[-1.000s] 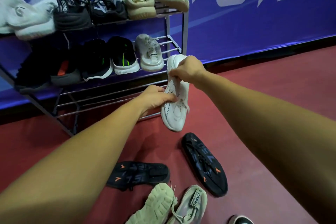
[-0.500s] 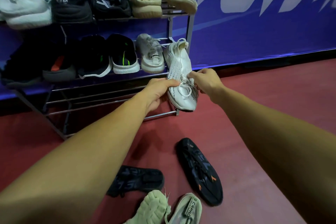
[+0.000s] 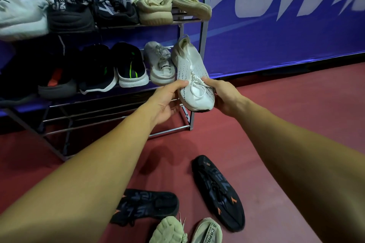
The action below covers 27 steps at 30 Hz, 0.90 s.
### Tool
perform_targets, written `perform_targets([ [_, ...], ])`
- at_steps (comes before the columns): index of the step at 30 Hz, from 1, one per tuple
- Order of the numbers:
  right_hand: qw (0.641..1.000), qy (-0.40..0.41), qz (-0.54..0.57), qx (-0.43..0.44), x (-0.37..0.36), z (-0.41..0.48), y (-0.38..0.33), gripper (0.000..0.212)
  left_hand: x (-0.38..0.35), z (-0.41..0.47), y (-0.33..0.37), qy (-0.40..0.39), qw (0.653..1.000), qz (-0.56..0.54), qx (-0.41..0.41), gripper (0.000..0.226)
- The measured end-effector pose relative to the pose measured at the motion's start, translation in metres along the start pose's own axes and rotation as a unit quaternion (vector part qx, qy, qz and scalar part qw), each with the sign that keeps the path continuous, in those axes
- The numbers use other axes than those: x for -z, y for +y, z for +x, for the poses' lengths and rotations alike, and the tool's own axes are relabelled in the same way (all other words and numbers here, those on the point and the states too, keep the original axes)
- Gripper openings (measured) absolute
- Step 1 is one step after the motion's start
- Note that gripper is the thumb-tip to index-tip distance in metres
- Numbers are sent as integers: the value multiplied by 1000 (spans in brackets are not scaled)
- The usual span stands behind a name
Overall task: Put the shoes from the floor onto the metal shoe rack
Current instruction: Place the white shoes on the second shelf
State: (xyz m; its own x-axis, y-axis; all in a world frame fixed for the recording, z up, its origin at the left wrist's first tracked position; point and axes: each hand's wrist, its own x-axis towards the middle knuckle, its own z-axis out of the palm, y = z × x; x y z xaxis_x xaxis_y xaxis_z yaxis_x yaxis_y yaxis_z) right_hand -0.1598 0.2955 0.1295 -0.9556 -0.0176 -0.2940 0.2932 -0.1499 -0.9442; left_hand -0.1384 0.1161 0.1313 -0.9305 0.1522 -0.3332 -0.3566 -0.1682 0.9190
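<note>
Olive-soled shoe (image 3: 167,230) cut off below (possibly overturned).

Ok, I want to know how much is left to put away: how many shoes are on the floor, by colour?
Black: 2, left black shoe and right black shoe
Pale beige: 2, left beige shoe and right beige shoe
Total on the floor in view: 4
The white shoe, held by the left hand and right hand, is not counted.
</note>
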Motion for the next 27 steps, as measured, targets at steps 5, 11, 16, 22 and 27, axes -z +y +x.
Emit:
perform_targets([
  [5,999,21,35,22,-13,12,-4,40,11,-2,-11,-33,999,4,16,13],
  [11,997,34,51,55,-23,18,-8,48,4,9,-6,18,998,-64,-6,7],
  [16,998,29,54,34,-17,19,-6,20,-15,20,-5,50,992,-111,-28,9],
  [22,999,3,-31,-12,4,23,2,19,-26,25,-9,97,986,-123,-64,14],
  [27,997,-17,74,-10,2,26,7,23,-22,26,-14,70,989,-116,-52,8],
])
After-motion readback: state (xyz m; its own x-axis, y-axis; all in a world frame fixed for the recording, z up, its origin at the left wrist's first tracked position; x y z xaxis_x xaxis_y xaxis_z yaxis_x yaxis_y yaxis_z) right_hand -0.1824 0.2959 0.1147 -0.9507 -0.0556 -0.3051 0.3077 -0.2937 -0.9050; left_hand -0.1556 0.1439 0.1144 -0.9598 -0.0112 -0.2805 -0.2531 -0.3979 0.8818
